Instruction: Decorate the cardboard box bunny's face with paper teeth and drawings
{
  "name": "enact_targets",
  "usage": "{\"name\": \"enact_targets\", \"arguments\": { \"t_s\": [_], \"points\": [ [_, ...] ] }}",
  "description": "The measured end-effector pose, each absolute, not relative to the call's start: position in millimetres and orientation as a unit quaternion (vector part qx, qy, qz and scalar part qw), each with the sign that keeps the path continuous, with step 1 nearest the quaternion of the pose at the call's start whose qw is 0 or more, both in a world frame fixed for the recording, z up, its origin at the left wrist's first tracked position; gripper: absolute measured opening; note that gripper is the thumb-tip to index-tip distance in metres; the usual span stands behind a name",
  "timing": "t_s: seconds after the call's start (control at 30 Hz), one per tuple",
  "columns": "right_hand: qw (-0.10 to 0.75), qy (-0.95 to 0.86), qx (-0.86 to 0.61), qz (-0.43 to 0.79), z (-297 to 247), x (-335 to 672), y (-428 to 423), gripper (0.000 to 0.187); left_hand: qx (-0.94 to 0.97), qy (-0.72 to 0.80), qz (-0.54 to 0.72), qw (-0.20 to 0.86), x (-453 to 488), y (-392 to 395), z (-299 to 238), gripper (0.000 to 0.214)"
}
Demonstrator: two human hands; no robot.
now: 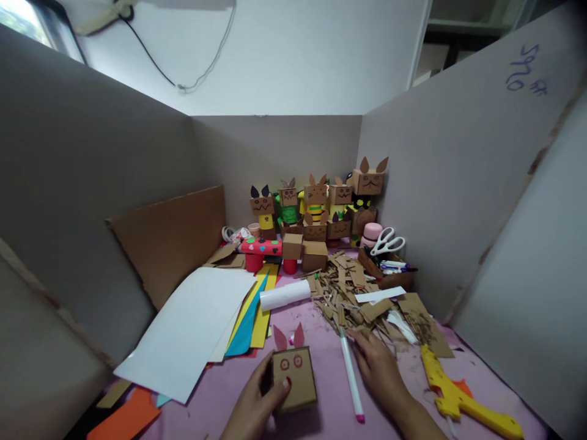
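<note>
My left hand (pixel 254 394) grips a small cardboard box (pixel 300 386) from its left side, thumb across the front. Two pink paper ears (pixel 299 336) stand on the box, and two round reddish eyes are drawn on its front. A white marker (pixel 350 379) with a pink end lies on the pink tabletop to the right of the box. Right beside it rests my right hand (pixel 378 370), fingers stretched forward toward a heap of cardboard scraps (pixel 343 287). Nothing shows in those fingers.
White paper sheets (pixel 183 324) cover the left side, over coloured sheets (pixel 250 318). A yellow glue gun (pixel 458 394) lies at the right. Behind stand several cardboard animal figures (pixel 315 195), a white paper roll (pixel 285 295) and a box with white-handled scissors (pixel 387 243). Grey partitions enclose three sides.
</note>
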State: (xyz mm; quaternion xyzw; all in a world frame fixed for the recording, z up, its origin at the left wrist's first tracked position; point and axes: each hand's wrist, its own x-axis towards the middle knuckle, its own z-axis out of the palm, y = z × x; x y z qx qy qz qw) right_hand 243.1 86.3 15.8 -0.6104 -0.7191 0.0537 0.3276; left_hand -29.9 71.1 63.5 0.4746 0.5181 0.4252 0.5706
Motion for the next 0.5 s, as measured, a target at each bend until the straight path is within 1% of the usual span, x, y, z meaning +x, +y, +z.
{"name": "enact_targets", "arguments": {
  "t_s": [0.23, 0.33, 0.4, 0.47, 0.5],
  "points": [
    [0.383, -0.69, -0.602, 0.12, 16, 248, 87, 0.038, 0.495, 0.552, 0.442, 0.505, -35, 74, 42, 0.085],
    [0.401, -0.68, -0.594, 0.156, 17, 248, 87, 0.036, 0.499, 0.558, 0.445, 0.491, -35, 73, 40, 0.083],
    [0.416, -0.67, -0.588, 0.178, 19, 247, 87, 0.035, 0.509, 0.561, 0.441, 0.482, -33, 70, 41, 0.086],
    [0.436, -0.657, -0.583, 0.197, 21, 245, 86, 0.033, 0.523, 0.579, 0.445, 0.44, -32, 67, 42, 0.09],
    [0.448, -0.648, -0.581, 0.206, 23, 244, 85, 0.032, 0.526, 0.599, 0.462, 0.388, -31, 65, 43, 0.088]
  ]
}}
